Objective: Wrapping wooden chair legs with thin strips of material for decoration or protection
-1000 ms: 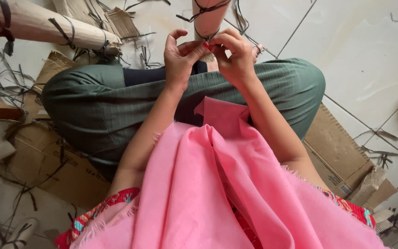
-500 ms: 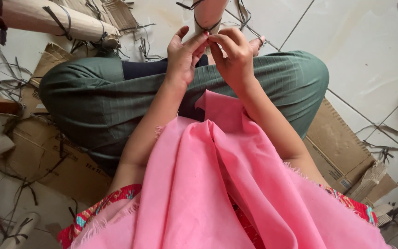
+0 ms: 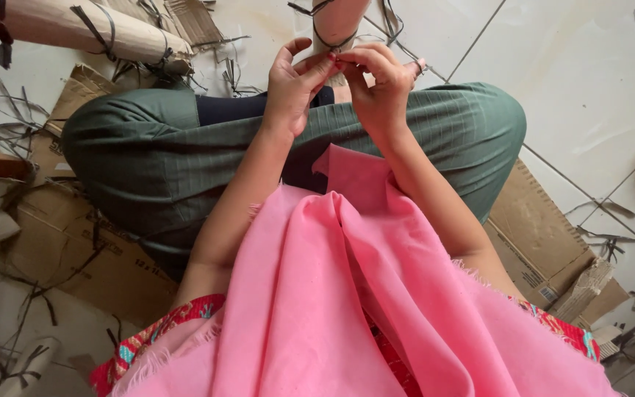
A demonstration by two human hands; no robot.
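Two hands: left hand (image 3: 293, 84), right hand (image 3: 378, 87), pinching one dark strap (image 3: 330, 43).

Matt pink cloth (image 3: 347, 294), rough brown cardboard (image 3: 75, 250) — glossy floor tiles (image 3: 589, 66)

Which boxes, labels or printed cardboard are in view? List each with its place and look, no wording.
Flattened cardboard box: on the floor under the person's left knee, brown, creased, small dark print.
Flattened cardboard box: on the floor by the right knee, brown, with a small white label at its lower edge.
No signs or screens.
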